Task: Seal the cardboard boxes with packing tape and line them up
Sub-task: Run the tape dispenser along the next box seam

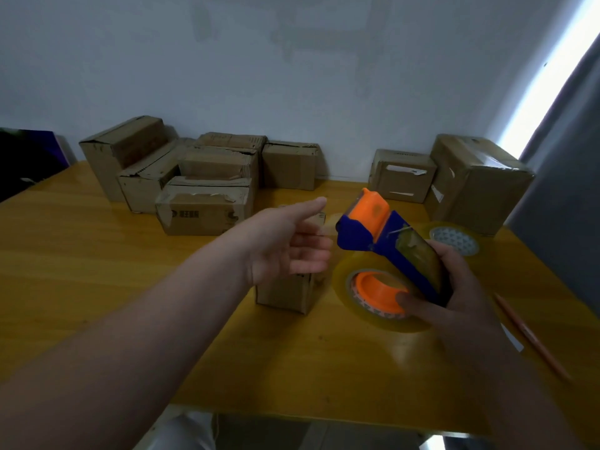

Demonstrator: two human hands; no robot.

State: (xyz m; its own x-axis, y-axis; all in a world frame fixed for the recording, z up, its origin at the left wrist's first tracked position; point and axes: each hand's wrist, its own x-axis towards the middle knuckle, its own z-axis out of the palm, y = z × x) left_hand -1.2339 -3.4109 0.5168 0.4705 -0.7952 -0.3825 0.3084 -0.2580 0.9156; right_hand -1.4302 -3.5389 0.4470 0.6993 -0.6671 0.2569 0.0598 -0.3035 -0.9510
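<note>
I am gripping a blue and orange plastic tape dispenser [389, 237] in my right hand [464, 297], my fingers curling round its blue body and my thumb lying against the orange hub, where a roll of clear packing tape [341, 280] is sitting. The dispenser is tilting, its orange head pointing up and away from me. My left hand [285, 245] is reaching forward wide open and holding nothing, fingers loosely spread, palm turned towards the dispenser. It is covering the top of a small brown cardboard box [285, 295] standing near the middle of the yellow wooden table [113, 287], just left of the dispenser; I cannot tell whether my hand is touching it. More cardboard boxes are crowding together at the back left against the pale wall [292, 76]. The nearest of them, a low taped box [204, 209], is showing a dark printed logo and a few characters on its front, too blurred to read. At the back right a squat box with white label scraps [402, 175] is sitting beside a larger taped box [477, 186]; I cannot make out any writing on the labels. A spare roll of clear tape [454, 241] is lying flat in front of the larger box, and an orange pencil [532, 336] is lying near the table's right edge, close to a grey curtain [565, 222]
</note>
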